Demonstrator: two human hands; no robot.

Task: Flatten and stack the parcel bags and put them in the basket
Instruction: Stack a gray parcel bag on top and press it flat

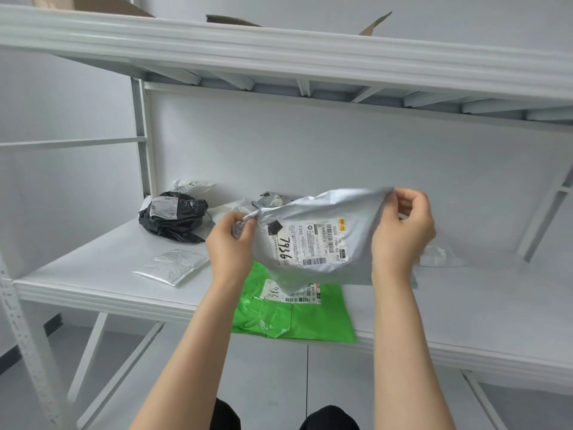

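1. Left hand (231, 240) pinches the left corner of the silver parcel bag (322, 212); right hand (403, 231) pinches its top right edge.
2. The bag is held above the shelf (93, 274), over the green parcel bag (294, 321).
3. Its label (313, 246) reads "T098", with "7936" handwritten.

Lying on the shelf board (93, 274), at its front edge: flat bag (310, 321). Hanging just above the flat bag, between left hand (231, 243) and right hand (403, 234): held bag (316, 237). Left of the flat bag: small packet (172, 265); farther behind-left: bundled bag (173, 217). Behind the flat bag, largely hidden: possibly more bags (273, 200). To its right: loose pouch (437, 256).
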